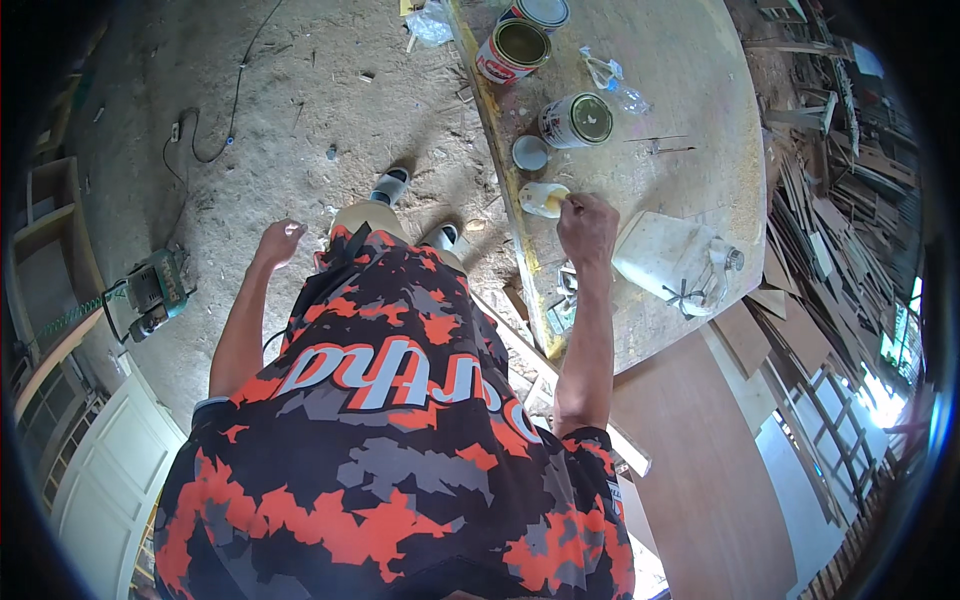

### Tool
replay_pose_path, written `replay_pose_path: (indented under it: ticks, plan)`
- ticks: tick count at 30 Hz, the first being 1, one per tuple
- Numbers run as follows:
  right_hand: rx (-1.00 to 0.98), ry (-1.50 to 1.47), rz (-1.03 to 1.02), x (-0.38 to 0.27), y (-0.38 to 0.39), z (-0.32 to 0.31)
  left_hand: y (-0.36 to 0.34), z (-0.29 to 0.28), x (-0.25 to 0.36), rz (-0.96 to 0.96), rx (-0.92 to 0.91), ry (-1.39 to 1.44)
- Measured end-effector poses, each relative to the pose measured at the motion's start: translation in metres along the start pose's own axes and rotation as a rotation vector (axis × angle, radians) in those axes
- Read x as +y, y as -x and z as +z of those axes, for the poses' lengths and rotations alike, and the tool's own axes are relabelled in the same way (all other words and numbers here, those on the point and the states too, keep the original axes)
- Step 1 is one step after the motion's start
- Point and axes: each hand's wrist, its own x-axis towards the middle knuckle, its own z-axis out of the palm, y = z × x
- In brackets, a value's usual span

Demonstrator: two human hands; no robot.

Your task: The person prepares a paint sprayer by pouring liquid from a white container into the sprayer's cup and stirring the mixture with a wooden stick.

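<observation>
Right hand [588, 228] closed over the near edge of a small pale cup [543, 199] on the dusty workbench [690, 130]; fingers clenched, what they pinch cannot be told. Cup sits near the bench's left edge, a white lid [530, 153] just beyond, an open paint can [577, 120] farther. Left hand [280, 242] empty, loosely curled, hanging over the floor at left.

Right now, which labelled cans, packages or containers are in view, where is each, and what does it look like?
Open tin can: far table end, red-and-white label.
Second tin can: mid-table, white-and-red label, dark inside.
Third can: top edge, partly cut off.
White plastic jug: lying beside right hand.
</observation>
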Motion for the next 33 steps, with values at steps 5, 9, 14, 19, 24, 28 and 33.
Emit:
replay_pose_path:
  ticks: [5, 9, 14, 19, 24, 28, 33]
  plan:
    - [-0.051, 0.048, -0.007, 0.002, 0.001, 0.001, 0.002, -0.001, 0.003, -0.043, -0.008, 0.007]
    - [0.031, 0.097, -0.001, -0.011, 0.000, -0.004, 0.003, 0.001, -0.003, -0.046, 0.000, -0.001]
    - [-0.068, 0.065, 0.035, 0.003, 0.004, 0.004, 0.004, -0.001, 0.001, -0.014, 0.014, -0.014]
    - [-0.030, 0.072, 0.020, 0.002, 0.007, 0.006, 0.004, -0.003, 0.004, -0.007, 0.002, 0.004]
    - [0.016, 0.071, 0.032, 0.000, 0.011, 0.007, 0.004, -0.019, 0.048, 0.038, -0.003, 0.001]
    - [-0.090, 0.055, -0.008, 0.004, 0.008, 0.010, -0.013, -0.023, 0.051, 0.106, -0.006, -0.027]
    - [0.022, 0.129, 0.027, 0.002, 0.009, 0.011, -0.021, -0.025, 0.051, 0.117, -0.008, -0.113]
